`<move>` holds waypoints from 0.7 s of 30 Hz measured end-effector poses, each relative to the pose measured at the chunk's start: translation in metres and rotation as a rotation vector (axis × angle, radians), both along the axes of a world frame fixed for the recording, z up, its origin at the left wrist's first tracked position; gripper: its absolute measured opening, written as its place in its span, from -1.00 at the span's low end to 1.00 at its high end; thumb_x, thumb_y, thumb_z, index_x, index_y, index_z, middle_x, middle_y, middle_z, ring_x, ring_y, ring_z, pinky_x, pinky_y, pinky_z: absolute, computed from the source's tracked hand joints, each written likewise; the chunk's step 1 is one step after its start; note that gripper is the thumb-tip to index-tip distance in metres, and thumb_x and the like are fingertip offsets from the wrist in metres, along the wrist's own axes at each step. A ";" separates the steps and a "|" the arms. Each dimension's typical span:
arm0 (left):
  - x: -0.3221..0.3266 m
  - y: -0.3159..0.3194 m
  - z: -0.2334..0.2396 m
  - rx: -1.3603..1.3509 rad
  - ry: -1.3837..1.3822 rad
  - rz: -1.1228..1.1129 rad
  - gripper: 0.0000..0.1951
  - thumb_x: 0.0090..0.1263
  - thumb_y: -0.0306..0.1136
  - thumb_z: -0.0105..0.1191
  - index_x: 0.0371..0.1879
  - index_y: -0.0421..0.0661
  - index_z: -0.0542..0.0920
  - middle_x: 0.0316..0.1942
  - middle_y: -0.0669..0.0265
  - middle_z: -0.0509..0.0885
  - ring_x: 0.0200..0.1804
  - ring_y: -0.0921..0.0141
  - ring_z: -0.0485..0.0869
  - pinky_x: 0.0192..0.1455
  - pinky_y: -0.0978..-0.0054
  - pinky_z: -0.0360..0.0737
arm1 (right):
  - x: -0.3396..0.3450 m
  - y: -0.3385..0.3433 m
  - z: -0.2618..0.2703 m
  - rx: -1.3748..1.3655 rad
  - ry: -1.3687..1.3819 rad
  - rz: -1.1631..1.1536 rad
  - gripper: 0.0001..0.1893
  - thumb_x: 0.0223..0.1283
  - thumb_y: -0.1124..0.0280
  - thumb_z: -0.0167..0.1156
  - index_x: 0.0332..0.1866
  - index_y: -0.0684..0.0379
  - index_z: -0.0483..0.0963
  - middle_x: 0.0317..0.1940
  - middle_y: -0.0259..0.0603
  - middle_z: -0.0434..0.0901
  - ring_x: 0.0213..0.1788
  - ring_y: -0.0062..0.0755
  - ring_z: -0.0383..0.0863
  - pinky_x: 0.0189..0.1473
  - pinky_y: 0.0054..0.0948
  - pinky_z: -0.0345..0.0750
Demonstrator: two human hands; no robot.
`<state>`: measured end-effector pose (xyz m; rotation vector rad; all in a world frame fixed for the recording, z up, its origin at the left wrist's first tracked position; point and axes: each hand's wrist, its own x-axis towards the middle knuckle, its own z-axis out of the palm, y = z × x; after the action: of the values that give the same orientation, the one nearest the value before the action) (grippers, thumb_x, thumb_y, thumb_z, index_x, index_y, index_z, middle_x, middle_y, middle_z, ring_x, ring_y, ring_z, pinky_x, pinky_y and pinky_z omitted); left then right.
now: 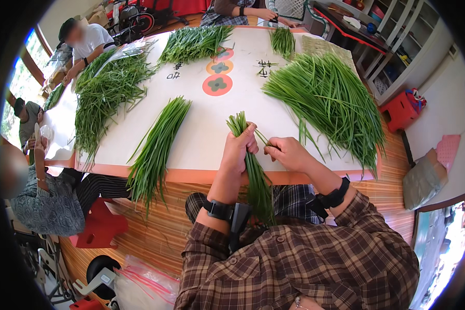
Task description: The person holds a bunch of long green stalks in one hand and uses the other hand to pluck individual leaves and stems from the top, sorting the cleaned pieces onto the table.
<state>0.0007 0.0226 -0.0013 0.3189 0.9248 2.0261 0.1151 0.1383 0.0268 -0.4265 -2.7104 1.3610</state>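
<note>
My left hand [241, 149] is closed around a bunch of garlic chives [259, 180], its cut ends pointing up and its leaves hanging past the table edge towards my lap. Close by on the right, my right hand [288, 153] pinches a thin chive stalk [262, 136] that slants over to the left fist. Left of my hands lies a neat chive bundle [161, 143], its leaf tips drooping over the edge. A large loose pile of chives [329, 104] spreads across the table's right side. The fingertips of my right hand are partly hidden.
A tangled heap of green leaves [104, 95] covers the table's left part, with more chives [195, 42] at the far side. Co-workers sit left and opposite. A red stool [100, 224], a plastic bag [145, 283] and another red stool [401, 110] stand around the white table [213, 131].
</note>
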 end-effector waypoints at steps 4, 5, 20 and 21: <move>0.001 0.002 0.000 0.010 -0.054 0.017 -0.83 0.26 -0.33 0.10 -0.31 -0.13 0.45 -0.72 0.50 0.25 -0.68 0.56 0.25 -0.60 0.61 0.25 | 0.009 0.001 -0.008 -0.045 0.004 -0.025 -0.73 0.22 0.28 -0.03 -0.41 0.27 0.47 -0.66 -0.23 0.51 -0.57 -0.48 0.48 -0.45 -0.49 0.40; 0.001 0.002 0.001 0.014 -0.056 0.012 -0.82 0.26 -0.33 0.10 -0.29 -0.14 0.45 -0.71 0.50 0.25 -0.67 0.56 0.26 -0.60 0.61 0.25 | 0.009 0.001 -0.008 -0.093 0.034 -0.059 -0.74 0.23 0.30 -0.03 -0.42 0.28 0.45 -0.67 -0.27 0.47 -0.58 -0.53 0.43 -0.46 -0.50 0.37; 0.000 -0.001 -0.004 -0.019 0.062 -0.073 -0.83 0.33 -0.29 0.01 -0.38 -0.16 0.49 -0.71 0.45 0.33 -0.65 0.52 0.33 -0.55 0.57 0.32 | 0.000 -0.005 -0.003 0.079 0.063 0.024 -0.73 0.20 0.24 -0.02 -0.46 0.22 0.45 -0.67 -0.15 0.51 -0.57 -0.21 0.52 -0.46 -0.33 0.42; 0.000 0.000 -0.006 -0.012 0.060 -0.082 -0.83 0.33 -0.29 0.01 -0.38 -0.16 0.49 -0.71 0.45 0.33 -0.65 0.52 0.33 -0.55 0.57 0.32 | 0.002 -0.001 -0.002 0.086 0.060 0.015 -0.73 0.20 0.24 -0.02 -0.46 0.22 0.45 -0.67 -0.15 0.51 -0.57 -0.21 0.52 -0.46 -0.33 0.42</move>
<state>0.0009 0.0227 -0.0075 0.4060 0.9457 1.9446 0.1175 0.1371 0.0249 -0.3532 -2.7160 1.2341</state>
